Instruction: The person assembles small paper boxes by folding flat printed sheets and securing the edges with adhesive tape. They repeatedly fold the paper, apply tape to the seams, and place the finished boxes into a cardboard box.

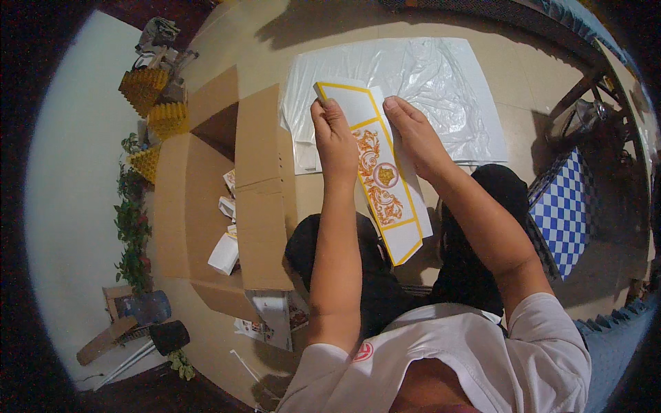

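Observation:
Over my lap I hold a flat white printed carton piece (387, 172) with yellow edge lines, orange scrollwork and a round emblem. It lies at a slant, its slanted lower end near my knees. My left hand (335, 141) grips its upper left edge, thumb on the face. At the upper right edge, my right hand (416, 138) is closed on the piece with its thumb on top; its other fingers are mostly hidden. Just beyond my hands, a white stack under clear plastic (441, 89) lies on the floor.
A large open cardboard box (265, 220) stands at my left, with small white folded pieces (224, 253) inside. To the right is a blue-and-white checkered panel (564, 213) near a dark wooden frame. Yellow egg-tray-like stacks (143, 91) and plants (131, 234) line the left wall.

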Action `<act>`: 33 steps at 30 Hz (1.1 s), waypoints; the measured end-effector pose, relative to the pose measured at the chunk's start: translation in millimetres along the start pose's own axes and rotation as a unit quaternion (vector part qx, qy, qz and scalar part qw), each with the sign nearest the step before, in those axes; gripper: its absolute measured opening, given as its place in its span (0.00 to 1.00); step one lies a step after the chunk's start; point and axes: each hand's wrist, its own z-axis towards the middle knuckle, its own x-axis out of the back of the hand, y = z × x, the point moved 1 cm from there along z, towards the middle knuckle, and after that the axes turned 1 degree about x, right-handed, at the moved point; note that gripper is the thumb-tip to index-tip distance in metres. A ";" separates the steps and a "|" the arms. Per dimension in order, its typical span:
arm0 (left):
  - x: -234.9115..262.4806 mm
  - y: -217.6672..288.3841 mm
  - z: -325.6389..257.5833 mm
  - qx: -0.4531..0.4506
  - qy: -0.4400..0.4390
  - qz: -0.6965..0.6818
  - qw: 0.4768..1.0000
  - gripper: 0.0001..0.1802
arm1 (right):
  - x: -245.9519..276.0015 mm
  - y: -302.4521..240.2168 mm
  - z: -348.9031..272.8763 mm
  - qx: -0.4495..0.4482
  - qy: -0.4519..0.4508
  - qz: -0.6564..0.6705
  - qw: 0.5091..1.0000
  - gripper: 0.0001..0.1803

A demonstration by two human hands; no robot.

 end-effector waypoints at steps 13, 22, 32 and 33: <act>-13.7 -11.2 0.0 -0.113 0.021 0.035 0.993 0.31 | -6.5 12.4 1.9 -0.002 -0.051 -0.011 0.999 0.19; -32.4 5.7 -32.8 -0.078 -0.150 0.081 0.982 0.48 | 13.5 -2.0 20.1 0.076 0.077 0.060 0.992 0.15; -31.8 -4.0 -26.2 -0.035 -0.159 -0.048 0.985 0.32 | 0.8 -4.1 10.4 0.063 0.006 0.027 0.998 0.18; -28.3 -3.6 -24.1 0.023 -0.139 -0.113 0.984 0.33 | 0.7 -6.4 6.1 0.041 -0.027 -0.029 0.998 0.19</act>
